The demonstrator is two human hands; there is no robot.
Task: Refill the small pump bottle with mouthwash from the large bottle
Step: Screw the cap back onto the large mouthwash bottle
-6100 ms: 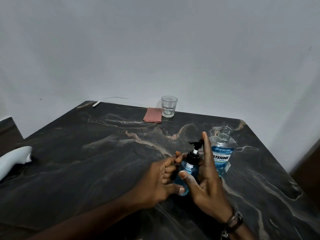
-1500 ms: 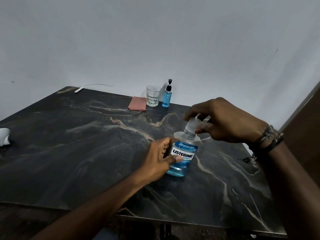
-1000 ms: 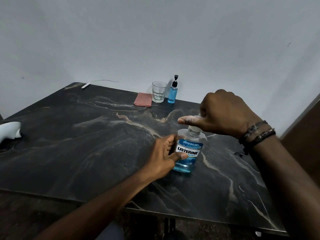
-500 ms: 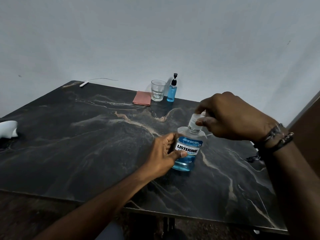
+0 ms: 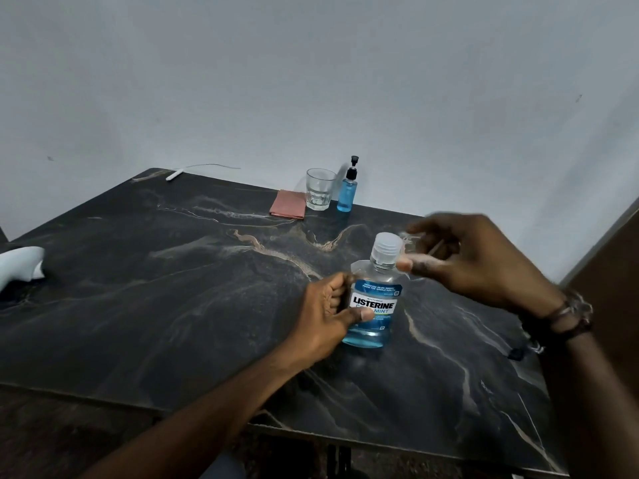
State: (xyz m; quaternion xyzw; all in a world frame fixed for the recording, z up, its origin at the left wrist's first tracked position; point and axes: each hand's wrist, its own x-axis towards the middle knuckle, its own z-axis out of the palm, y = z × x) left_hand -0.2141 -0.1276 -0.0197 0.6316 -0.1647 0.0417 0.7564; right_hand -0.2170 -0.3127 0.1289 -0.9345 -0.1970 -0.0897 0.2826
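Note:
The large mouthwash bottle (image 5: 375, 302) stands upright on the dark marble table (image 5: 173, 288), about a third full of blue liquid, its clear cap (image 5: 386, 248) on the neck. My left hand (image 5: 328, 312) grips the bottle's left side, thumb across the label. My right hand (image 5: 473, 261) hovers just right of the cap, blurred, fingers loosely spread and off the cap. The small pump bottle (image 5: 347, 188), blue with a black pump, stands at the table's far edge.
A drinking glass (image 5: 320, 189) and a pink folded cloth (image 5: 287, 204) sit beside the pump bottle by the wall. A white cable (image 5: 179, 172) lies at the far left corner. A white object (image 5: 19, 266) rests at the left edge.
The pump bottle went from my hands to the far edge by the glass. My right hand turned the cap on the large bottle and has now come off it to the right.

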